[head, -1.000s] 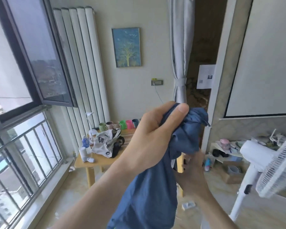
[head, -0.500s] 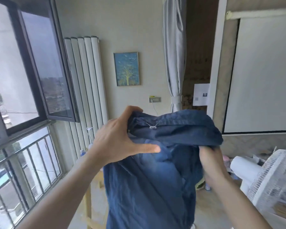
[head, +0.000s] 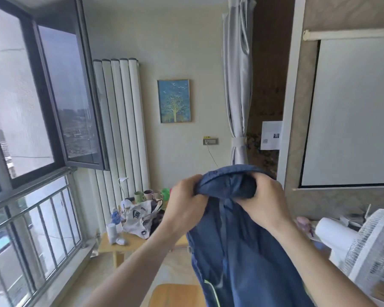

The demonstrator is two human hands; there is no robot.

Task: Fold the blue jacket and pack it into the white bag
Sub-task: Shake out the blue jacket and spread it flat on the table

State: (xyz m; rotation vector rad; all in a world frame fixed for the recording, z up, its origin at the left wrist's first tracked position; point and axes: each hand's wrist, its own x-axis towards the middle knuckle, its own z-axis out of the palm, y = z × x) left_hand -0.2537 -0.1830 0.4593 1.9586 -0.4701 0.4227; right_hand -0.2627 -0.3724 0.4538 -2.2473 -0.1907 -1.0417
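Note:
The blue jacket hangs in the air in front of me, bunched at its top edge. My left hand grips the top edge on the left, fingers curled round the cloth. My right hand grips the top on the right, close beside the left. The rest of the jacket drapes down past the bottom of the view. The white bag with a dark logo lies crumpled and open on the small wooden table to the left, well beyond my hands.
Mugs, a bottle and a white cup share the table with the bag. A wooden stool sits below the jacket. A white standing fan is at the right. Window railing runs along the left.
My hands have come closer together on the jacket's top edge, bunching it. My left hand went from flat against the cloth to gripping it. The view tilted down, showing the table and bag again.

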